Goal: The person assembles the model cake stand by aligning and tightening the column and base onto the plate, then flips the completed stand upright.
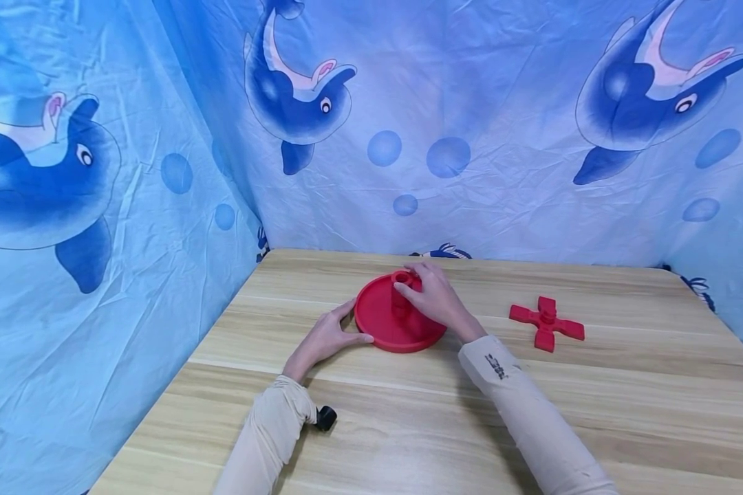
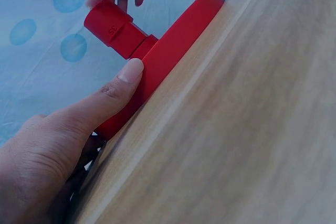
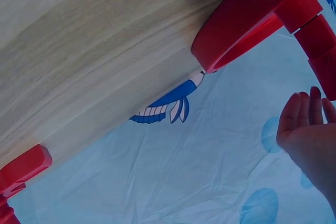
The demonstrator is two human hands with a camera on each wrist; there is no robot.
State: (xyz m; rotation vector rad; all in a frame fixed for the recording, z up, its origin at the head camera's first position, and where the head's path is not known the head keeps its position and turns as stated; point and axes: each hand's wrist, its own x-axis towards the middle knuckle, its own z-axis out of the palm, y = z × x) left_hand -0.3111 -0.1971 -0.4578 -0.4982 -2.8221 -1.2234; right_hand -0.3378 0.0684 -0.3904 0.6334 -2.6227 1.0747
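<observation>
- At the far middle of the wooden table, the round red tray lies flat, with the red post standing upright near its centre.
- On the tray's left side, the left hand holds the edge, thumb against the outer wall at the near left, fingers spread from it toward the far left.
- Over the tray from the right, the right hand pinches the post's top between thumb and fingers; how firmly, I cannot tell.
- Step in hand, as I judge it: fitting the post to the tray. A narrow seam shows above the short hub; full seating is unclear.
- Next move seems to call for a straight post and a braced left hand, so that pressing or twisting does not turn the tray.
- To the right, well apart, the red four-armed piece lies untouched, knob up.
</observation>
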